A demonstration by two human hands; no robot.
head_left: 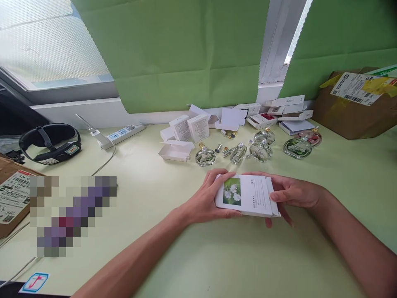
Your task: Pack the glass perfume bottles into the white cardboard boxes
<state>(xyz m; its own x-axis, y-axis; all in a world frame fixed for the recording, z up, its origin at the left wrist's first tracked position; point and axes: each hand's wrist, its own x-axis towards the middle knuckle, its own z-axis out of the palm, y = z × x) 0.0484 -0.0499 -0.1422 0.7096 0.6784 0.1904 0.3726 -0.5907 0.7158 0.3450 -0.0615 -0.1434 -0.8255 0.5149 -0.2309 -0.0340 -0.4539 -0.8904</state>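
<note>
I hold a flat white carton (251,198) with a picture of white flowers on it, low over the pale green table (173,248). My left hand (207,198) grips its left end, fingers curled round the edge. My right hand (291,194) grips its right end at an open flap, thumb on top and fingers underneath. Just beyond the carton lie several round glass perfume bottles (260,150) and small metal caps (218,147).
White cartons, open and shut, crowd the back by the wall (189,128). A brown cardboard box (356,107) stands at the far right. A power strip (122,134), a black head strap (49,142) and another labelled box (12,198) lie to the left.
</note>
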